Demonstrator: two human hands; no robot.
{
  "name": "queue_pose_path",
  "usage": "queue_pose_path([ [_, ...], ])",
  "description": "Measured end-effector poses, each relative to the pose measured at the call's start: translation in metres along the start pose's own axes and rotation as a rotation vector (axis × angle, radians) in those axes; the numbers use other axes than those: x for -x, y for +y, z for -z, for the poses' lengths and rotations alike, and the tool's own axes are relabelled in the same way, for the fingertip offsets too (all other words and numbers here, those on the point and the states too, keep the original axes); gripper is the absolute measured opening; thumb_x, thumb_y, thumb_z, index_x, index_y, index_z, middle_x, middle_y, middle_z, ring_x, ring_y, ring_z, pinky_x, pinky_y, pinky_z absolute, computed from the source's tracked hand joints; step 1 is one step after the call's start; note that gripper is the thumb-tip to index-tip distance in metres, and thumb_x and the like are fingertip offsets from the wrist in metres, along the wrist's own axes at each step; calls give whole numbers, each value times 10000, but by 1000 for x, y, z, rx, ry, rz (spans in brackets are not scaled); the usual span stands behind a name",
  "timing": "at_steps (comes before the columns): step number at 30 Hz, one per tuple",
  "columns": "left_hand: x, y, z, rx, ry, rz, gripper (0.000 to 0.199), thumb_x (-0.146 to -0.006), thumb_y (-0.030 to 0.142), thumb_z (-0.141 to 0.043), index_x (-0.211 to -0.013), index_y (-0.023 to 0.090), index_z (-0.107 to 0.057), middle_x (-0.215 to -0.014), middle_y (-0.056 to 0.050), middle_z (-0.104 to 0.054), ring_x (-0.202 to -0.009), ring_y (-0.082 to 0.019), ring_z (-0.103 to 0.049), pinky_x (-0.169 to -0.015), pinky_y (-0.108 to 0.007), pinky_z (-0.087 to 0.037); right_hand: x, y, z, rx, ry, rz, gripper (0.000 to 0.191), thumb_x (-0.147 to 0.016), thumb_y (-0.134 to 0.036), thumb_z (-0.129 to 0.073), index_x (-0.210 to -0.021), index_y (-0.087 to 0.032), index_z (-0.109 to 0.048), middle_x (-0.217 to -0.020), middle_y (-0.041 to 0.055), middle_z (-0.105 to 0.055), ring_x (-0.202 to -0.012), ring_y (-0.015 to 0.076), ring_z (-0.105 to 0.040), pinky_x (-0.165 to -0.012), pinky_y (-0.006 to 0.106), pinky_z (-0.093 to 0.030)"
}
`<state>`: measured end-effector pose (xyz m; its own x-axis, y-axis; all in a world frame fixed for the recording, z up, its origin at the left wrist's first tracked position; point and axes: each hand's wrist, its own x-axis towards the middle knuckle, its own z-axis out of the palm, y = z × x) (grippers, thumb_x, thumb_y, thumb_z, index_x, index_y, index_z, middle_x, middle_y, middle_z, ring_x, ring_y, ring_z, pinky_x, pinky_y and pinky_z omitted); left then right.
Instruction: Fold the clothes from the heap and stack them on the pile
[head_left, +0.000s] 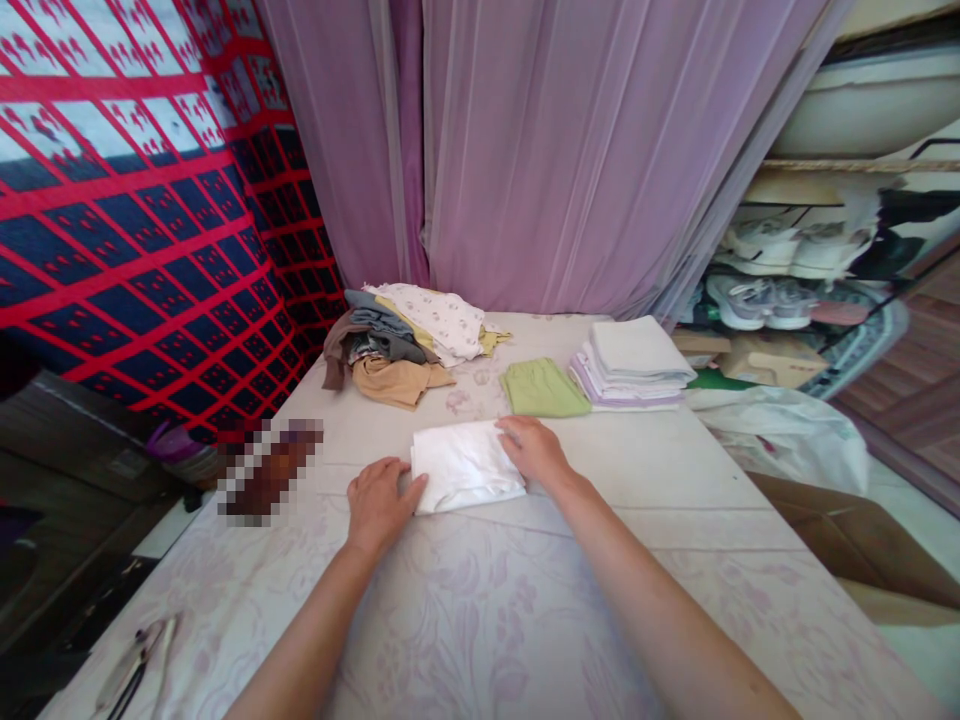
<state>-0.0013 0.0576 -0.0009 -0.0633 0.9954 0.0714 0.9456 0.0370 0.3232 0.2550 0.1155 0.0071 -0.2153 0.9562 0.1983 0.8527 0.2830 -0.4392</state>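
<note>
A white garment point(469, 465), folded into a flat rectangle, lies on the patterned bedsheet in front of me. My left hand point(382, 500) rests at its left edge, fingers apart, with the thumb against the near left corner. My right hand point(536, 455) lies over the right edge, its fingertips on the upper right part of the cloth. Neither hand lifts the garment. Just beyond my right hand is a folded green garment point(544, 387), touching a neat stack of white and lilac folded cloths point(634, 365).
A loose heap of clothes point(397, 335) sits at the far left, before purple curtains point(562, 150). Glasses point(139, 665) lie at the near left. A blurred patch point(270, 475) hides something on the left edge. Shoe shelves point(787, 245) and a cardboard box point(862, 540) stand right.
</note>
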Motion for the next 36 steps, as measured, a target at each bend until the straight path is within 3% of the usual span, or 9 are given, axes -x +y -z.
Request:
queue_pose_path([
  [4, -6, 10, 0, 13, -93, 96, 288, -776, 448, -591, -937, 213, -636, -1281, -91, -559, -1215, -275, -456, -989, -433, -315, -48, -15, -1, -18, -273, 81, 485, -813, -230, -549, -1296, -196, -533, -1368, 75, -515, -1267, 217, -445, -1074, 326, -298],
  [9, -8, 23, 0, 58, -125, 88, 199, -751, 339, -614, -897, 213, -565, -1195, -87, -599, -1178, -245, -491, -948, -378, -346, -74, -23, -12, -64, -477, 110, 631, -732, -327, -662, -1336, -245, -498, -1298, 43, -584, -1136, 204, -568, -958, 269, -407],
  [12, -5, 29, -1, 115, -139, 81, 161, -768, 275, -570, -911, 215, -525, -926, -50, -656, -985, -227, -596, -844, -337, -402, -80, -30, -8, -55, -551, 119, 567, -656, -303, -714, -1210, -236, -612, -1200, 43, -645, -1047, 219, -607, -859, 257, -445],
  [16, -7, 25, -8, 485, -133, 134, 270, -750, 188, -556, -1003, 221, -469, -888, -25, -669, -801, -178, -641, -719, -276, -445, -84, -34, 12, -51, -600, 144, 275, -631, -275, -709, -899, -217, -715, -910, 1, -705, -833, 186, -628, -675, 226, -436],
  [21, -47, 23, 14, 875, -158, 156, 437, -699, 102, -509, -1116, 191, -416, -881, -23, -678, -679, -156, -636, -618, -260, -485, -70, -35, 47, -260, -530, 34, 117, -664, -236, -640, -764, -175, -644, -750, -21, -651, -677, 134, -579, -553, 206, -393],
  [24, -84, 46, 43, 696, -92, 23, 478, -686, 87, -511, -1148, 199, -469, -921, -19, -684, -758, -172, -641, -710, -296, -500, -44, -43, 53, -623, -438, -203, 154, -700, -250, -613, -830, -169, -598, -798, 6, -662, -660, 135, -595, -531, 214, -423],
  [27, -109, 80, 55, 398, -3, -264, 519, -707, 78, -513, -1203, 231, -516, -1110, -42, -661, -1053, -214, -585, -971, -393, -400, -7, -47, 37, -891, -295, -395, 264, -791, -351, -564, -1002, -194, -548, -929, 36, -681, -696, 143, -634, -556, 237, -473],
  [31, -105, 95, 30, 165, -9, -364, 525, -763, 143, -543, -1275, 250, -504, -1446, -63, -421, -1357, -250, -309, -1118, -481, -173, 33, -25, 13, -504, -383, -496, 328, -850, -497, -493, -851, -182, -585, -812, 56, -701, -587, 148, -626, -515, 240, -430],
  [36, -53, 52, -8, 273, 11, -205, 401, -807, 246, -550, -1207, 224, -561, -1397, -87, -470, -1325, -245, -364, -1122, -432, -229, 33, 20, 18, 5, -182, -433, 261, -868, -378, -486, -786, -203, -661, -853, 53, -715, -790, 179, -644, -633, 246, -400],
])
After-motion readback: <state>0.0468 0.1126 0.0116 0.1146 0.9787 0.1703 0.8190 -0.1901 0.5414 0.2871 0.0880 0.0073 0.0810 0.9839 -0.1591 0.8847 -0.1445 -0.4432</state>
